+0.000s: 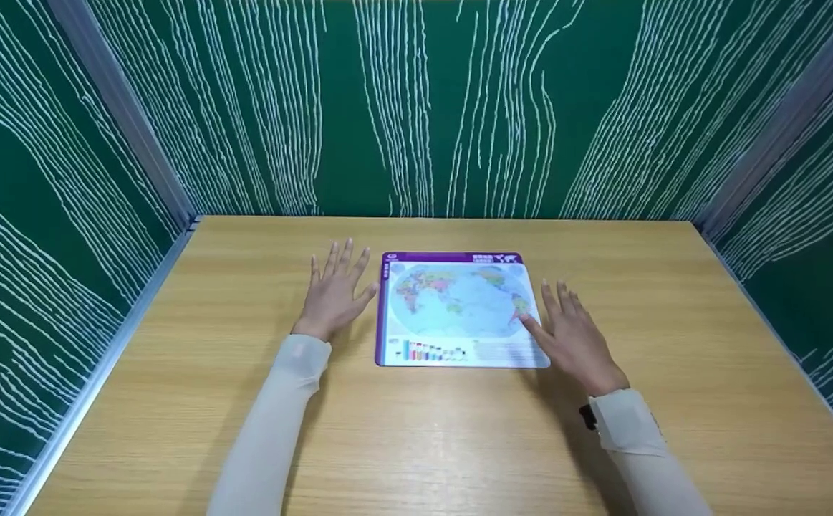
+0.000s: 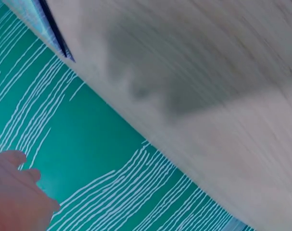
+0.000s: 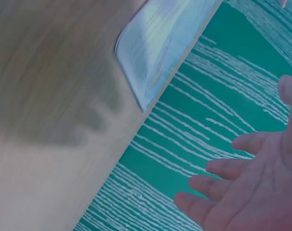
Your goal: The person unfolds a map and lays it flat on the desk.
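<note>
1. Handling the map sheet (image 1: 463, 312) well is probably calling for light, even contact at opposite edges.
2. The left hand (image 1: 331, 297) and right hand (image 1: 579, 345) are hovering either side, fingers spread, holding nothing.
3. It is lying flat on the surface (image 1: 430, 444), showing pastel continents beneath a purple band.

- Right hand (image 3: 251, 187) at four o'clock, fingers apart (palm showing).
- Pale sheet (image 3: 153, 48) at twelve, lying on the wooden table (image 3: 40, 183).
- Dark shadow (image 3: 54, 91) toward nine.
- White-lined green panel (image 3: 256, 43) at two.
</note>
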A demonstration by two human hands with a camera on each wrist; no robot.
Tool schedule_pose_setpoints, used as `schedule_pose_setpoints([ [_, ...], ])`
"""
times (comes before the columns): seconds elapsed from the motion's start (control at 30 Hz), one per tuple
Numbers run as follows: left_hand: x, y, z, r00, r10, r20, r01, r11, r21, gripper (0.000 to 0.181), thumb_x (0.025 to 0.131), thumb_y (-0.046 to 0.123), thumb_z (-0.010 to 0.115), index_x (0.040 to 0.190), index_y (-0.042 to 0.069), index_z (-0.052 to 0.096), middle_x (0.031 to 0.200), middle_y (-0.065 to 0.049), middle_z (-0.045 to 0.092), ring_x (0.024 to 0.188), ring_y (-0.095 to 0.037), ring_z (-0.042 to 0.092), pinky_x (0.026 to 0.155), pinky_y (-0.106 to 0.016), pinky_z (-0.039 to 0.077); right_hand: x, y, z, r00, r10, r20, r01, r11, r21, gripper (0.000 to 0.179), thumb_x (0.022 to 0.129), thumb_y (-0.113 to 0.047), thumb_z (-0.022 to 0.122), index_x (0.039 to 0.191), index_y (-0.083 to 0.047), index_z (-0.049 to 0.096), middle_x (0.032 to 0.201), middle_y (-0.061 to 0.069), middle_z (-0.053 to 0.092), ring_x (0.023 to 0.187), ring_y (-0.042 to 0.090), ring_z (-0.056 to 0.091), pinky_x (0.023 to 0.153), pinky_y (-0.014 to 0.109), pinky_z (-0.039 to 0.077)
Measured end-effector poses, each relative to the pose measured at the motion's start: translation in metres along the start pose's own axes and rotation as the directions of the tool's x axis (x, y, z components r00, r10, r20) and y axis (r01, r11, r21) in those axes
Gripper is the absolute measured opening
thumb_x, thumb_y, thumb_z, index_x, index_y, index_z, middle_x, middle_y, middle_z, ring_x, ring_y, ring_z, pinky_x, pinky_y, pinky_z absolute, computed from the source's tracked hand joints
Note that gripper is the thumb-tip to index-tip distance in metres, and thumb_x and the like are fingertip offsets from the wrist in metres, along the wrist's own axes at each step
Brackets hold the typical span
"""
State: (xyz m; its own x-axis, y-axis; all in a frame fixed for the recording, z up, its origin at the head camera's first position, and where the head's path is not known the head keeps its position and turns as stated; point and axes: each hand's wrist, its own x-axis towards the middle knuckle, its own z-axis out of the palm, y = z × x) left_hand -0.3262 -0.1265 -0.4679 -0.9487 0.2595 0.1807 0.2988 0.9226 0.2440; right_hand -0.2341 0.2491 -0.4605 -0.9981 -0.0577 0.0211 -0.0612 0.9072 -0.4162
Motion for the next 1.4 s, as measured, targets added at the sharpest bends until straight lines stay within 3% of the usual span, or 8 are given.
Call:
schedule_pose_setpoints([
  [0.23, 0.006, 0.006, 0.010, 0.992, 0.031, 0.125, -0.027, 0.999, -0.036, 0.068, 0.097, 0.053, 0.041, 0.155, 0.029, 0.013, 0.164, 0.000, 0.003, 0.151, -0.025, -0.004, 0.119, -0.056, -0.009, -0.003, -0.014, 0.013, 0.997, -0.020, 0.075, 0.019, 1.000, 0.020, 0.085, 0.093, -0.065, 0.039, 0.155, -0.013, 0.013, 0.161, 0.021, 0.004, 0.146, 0.046, 0.005, 0.112, 0.067, 0.013],
  [0.4, 0.008, 0.009, 0.015, 0.976, 0.061, 0.209, -0.054, 0.998, -0.039, 0.069, 0.097, 0.053, 0.041, 0.155, 0.027, 0.013, 0.164, 0.000, 0.004, 0.151, -0.024, -0.002, 0.120, -0.055, -0.005, -0.005, -0.020, 0.023, 0.993, -0.029, 0.115, 0.029, 1.000, 0.002, 0.084, 0.093, -0.065, 0.040, 0.155, -0.014, 0.014, 0.161, 0.021, 0.006, 0.145, 0.048, 0.008, 0.110, 0.068, 0.018],
  [0.5, 0.009, 0.011, 0.017, 0.965, 0.069, 0.253, -0.057, 0.997, -0.055, 0.069, 0.097, 0.053, 0.041, 0.155, 0.027, 0.014, 0.164, 0.001, 0.004, 0.151, -0.023, 0.000, 0.121, -0.054, -0.002, -0.005, -0.022, 0.029, 0.990, -0.070, 0.122, 0.072, 0.997, -0.011, 0.082, 0.096, -0.059, 0.041, 0.154, -0.007, 0.016, 0.159, 0.026, 0.010, 0.143, 0.052, 0.013, 0.111, 0.068, 0.020],
  [0.63, 0.011, 0.013, 0.022, 0.953, 0.079, 0.292, -0.061, 0.996, -0.070, 0.069, 0.097, 0.055, 0.041, 0.155, 0.030, 0.014, 0.164, 0.001, 0.006, 0.151, -0.022, 0.003, 0.122, -0.052, 0.001, -0.005, -0.025, 0.034, 0.984, -0.111, 0.139, 0.113, 0.993, -0.012, 0.078, 0.098, -0.052, 0.043, 0.152, 0.001, 0.019, 0.157, 0.029, 0.013, 0.141, 0.054, 0.015, 0.111, 0.068, 0.021],
  [0.87, 0.013, 0.016, 0.028, 0.931, 0.067, 0.360, -0.050, 0.997, -0.055, 0.068, 0.097, 0.057, 0.038, 0.154, 0.031, 0.012, 0.164, 0.004, 0.006, 0.151, -0.021, 0.002, 0.122, -0.051, -0.001, -0.006, -0.030, 0.039, 0.975, -0.084, 0.208, 0.087, 0.996, -0.007, 0.075, 0.099, -0.049, 0.043, 0.153, -0.003, 0.018, 0.158, 0.026, 0.010, 0.142, 0.052, 0.013, 0.110, 0.069, 0.021],
  [1.17, 0.011, 0.023, 0.028, 0.892, 0.053, 0.450, -0.030, 0.998, -0.059, 0.064, 0.097, 0.055, 0.039, 0.153, 0.035, 0.015, 0.163, 0.006, 0.008, 0.151, -0.019, 0.003, 0.122, -0.049, -0.001, -0.007, -0.032, 0.045, 0.969, -0.083, 0.234, 0.086, 0.996, 0.000, 0.071, 0.099, -0.046, 0.046, 0.152, -0.006, 0.023, 0.157, 0.028, 0.012, 0.141, 0.054, 0.015, 0.107, 0.070, 0.025],
  [1.4, 0.010, 0.028, 0.030, 0.881, 0.038, 0.471, -0.036, 0.999, -0.013, 0.063, 0.097, 0.055, 0.039, 0.153, 0.035, 0.018, 0.163, 0.005, 0.009, 0.151, -0.019, 0.004, 0.122, -0.050, 0.000, -0.007, -0.030, 0.045, 0.962, -0.075, 0.262, 0.081, 0.997, -0.009, 0.064, 0.099, -0.042, 0.047, 0.150, -0.006, 0.032, 0.155, 0.031, 0.018, 0.138, 0.058, 0.016, 0.106, 0.073, 0.022],
])
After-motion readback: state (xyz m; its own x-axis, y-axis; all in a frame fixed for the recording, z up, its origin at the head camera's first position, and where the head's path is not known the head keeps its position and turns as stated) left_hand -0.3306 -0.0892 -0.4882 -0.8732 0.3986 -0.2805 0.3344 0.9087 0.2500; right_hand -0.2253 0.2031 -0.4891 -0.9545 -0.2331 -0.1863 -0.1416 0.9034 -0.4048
